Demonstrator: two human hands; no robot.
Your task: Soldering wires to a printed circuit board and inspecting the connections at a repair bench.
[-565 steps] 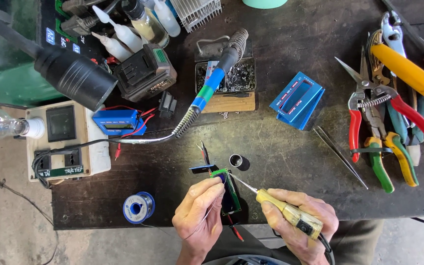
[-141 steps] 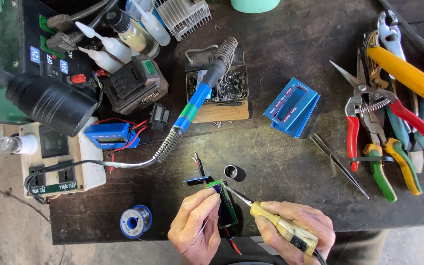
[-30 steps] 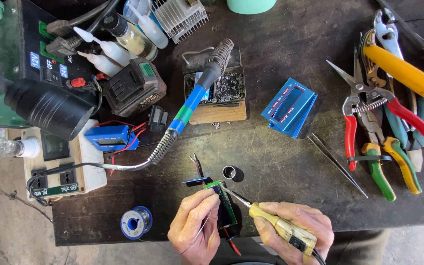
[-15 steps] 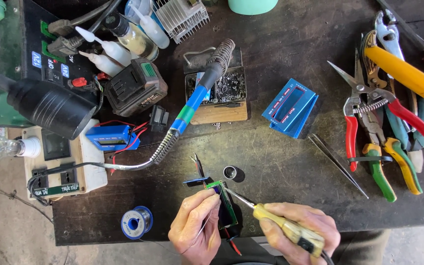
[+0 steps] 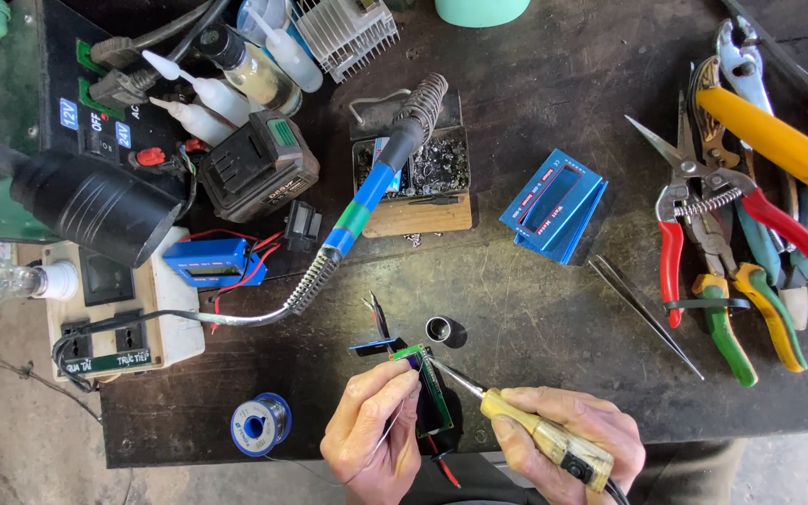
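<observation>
At the lower centre of the frame we find both hands over the near edge of the dark worktop (image 5: pixel 535 318). The left hand (image 5: pixel 371 440) is closed around a small green circuit board (image 5: pixel 430 393), pinching its upper end between thumb and fingers; a thin strand of solder wire (image 5: pixel 395 423) runs through the same grip. The right hand (image 5: pixel 568 440) is closed around the yellow handle of a soldering iron (image 5: pixel 516 421), whose metal tip touches the top corner of the board. Red and black leads hang from the board's lower end.

Just above the board we note a small metal ring (image 5: pixel 439 329) and a black clip (image 5: pixel 378 339). A spool of solder (image 5: pixel 259 424) lies at lower left. A second iron with a blue and green handle (image 5: pixel 371 192) rests in a coil stand at upper centre, above a wooden block. A blue metal case (image 5: pixel 558 206) sits right of centre, tweezers (image 5: pixel 645 316) beside it, and pliers and cutters (image 5: pixel 731 252) at far right.
</observation>
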